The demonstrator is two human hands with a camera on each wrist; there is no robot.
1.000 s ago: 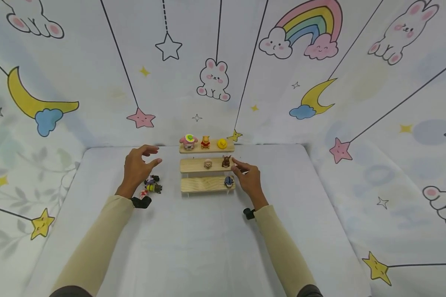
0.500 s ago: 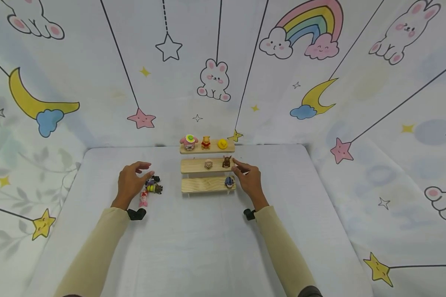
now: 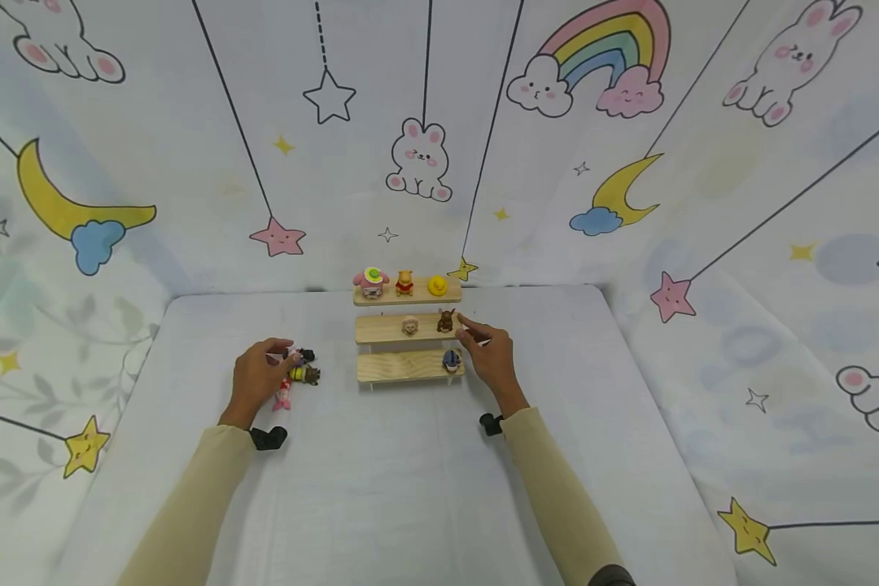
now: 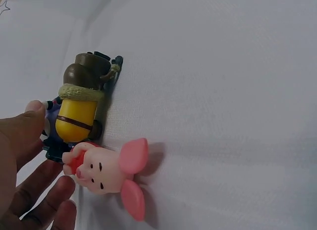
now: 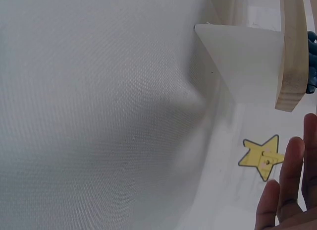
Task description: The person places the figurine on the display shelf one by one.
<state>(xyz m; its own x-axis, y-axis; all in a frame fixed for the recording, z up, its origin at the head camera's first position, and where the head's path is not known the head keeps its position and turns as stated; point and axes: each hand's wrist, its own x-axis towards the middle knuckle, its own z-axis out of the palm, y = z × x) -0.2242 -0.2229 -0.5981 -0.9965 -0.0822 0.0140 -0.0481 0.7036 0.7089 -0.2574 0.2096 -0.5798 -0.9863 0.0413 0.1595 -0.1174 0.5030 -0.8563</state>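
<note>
Head view: a person's L hand (image 3: 255, 378) works over white cloth (image 3: 381, 480) left of a three-tier wooden rack (image 3: 395, 369), thumb and forefinger on opposite sides of a purple fig. (image 4: 53, 123); whether they're clamped on it or merely touching, can't tell, as the far fingertip is hidden. The purple fig. lies left of the rack, up against a yellow-and-brown fig. (image 4: 80, 98), w/ a pink fig. (image 4: 104, 170) just beside them. Main risk, by the look of it: crowding. A lift may drag the yellow-and-brown fig. along or roll the pink fig., since the other fingers are near it; a hold by the edge only could let the purple fig. slip. At the rack's right end, the R hand (image 3: 492, 358) has thumb and forefinger apart, close by a brown fig. (image 3: 446, 321) on the mid tier; contact w/ the wood is unclear. A nudge there might tip the brown fig. or jolt the rack, prob. unsettling the blue fig. (image 3: 451, 360) near the lowest tier's right end. The thin white support (image 5: 252, 61) under the rack may not resist a sideways bump.
</note>
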